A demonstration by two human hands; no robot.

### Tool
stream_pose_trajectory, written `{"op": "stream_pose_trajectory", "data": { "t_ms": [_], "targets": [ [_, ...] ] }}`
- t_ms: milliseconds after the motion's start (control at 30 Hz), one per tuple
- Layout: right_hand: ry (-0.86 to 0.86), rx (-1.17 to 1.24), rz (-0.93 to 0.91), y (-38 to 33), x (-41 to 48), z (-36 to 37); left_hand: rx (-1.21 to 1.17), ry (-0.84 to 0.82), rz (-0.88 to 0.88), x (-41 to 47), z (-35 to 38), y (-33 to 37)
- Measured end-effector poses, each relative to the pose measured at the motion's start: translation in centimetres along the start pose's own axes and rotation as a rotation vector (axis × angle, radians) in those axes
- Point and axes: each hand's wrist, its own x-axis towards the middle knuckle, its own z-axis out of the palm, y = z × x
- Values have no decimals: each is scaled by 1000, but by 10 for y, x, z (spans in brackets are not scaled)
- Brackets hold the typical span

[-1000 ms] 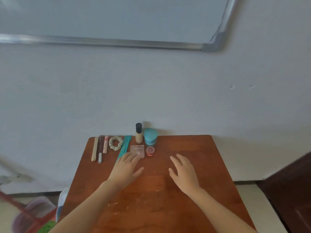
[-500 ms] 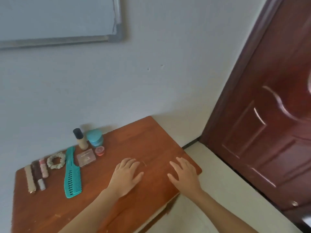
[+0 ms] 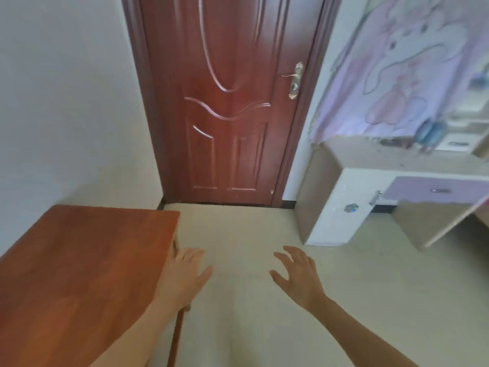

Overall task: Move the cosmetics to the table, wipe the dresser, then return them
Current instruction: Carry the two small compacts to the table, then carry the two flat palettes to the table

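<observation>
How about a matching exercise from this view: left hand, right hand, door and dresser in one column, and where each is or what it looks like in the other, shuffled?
Things
1. left hand
2. right hand
3. door
4. dresser

Descriptions
A. dark red, shut, straight ahead
B. white with a purple drawer, on the right
C. beside the wooden table, at its right edge, fingers straight
D. over the floor, fingers spread, holding nothing

Pairs: 1-C, 2-D, 3-A, 4-B.
</observation>
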Motion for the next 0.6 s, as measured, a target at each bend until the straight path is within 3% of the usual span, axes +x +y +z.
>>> {"op": "stream_pose_trajectory", "data": {
  "t_ms": [233,600],
  "targets": [
    [146,8,462,142,-126,-61,-18,-16,394,10,39,164],
    [261,-191,592,295,-306,-103,-99,-77,698,-43,159,394]
  ]
}}
